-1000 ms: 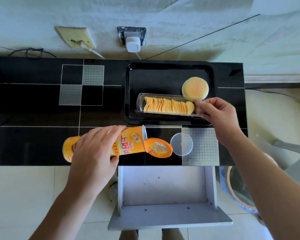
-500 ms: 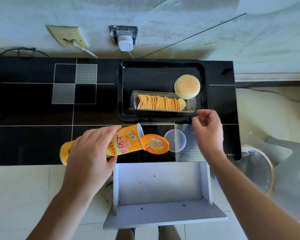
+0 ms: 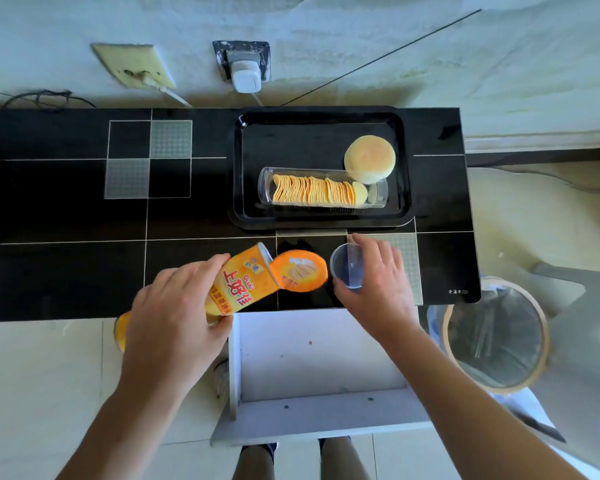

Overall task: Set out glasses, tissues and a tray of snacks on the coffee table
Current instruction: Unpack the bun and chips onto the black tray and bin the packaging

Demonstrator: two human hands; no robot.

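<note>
Black table [image 3: 66, 209]: bin [image 3: 496, 337] R, drawer [image 3: 312, 355] under hands [image 3: 374, 282].

"Oishi" and 上好佳 on the orange crisp can [image 3: 241, 284].

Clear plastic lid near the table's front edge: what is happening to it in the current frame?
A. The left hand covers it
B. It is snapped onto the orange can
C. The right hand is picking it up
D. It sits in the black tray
C: the right hand has its fingers round the clear plastic lid, beside the orange can that the left hand grips.
</note>
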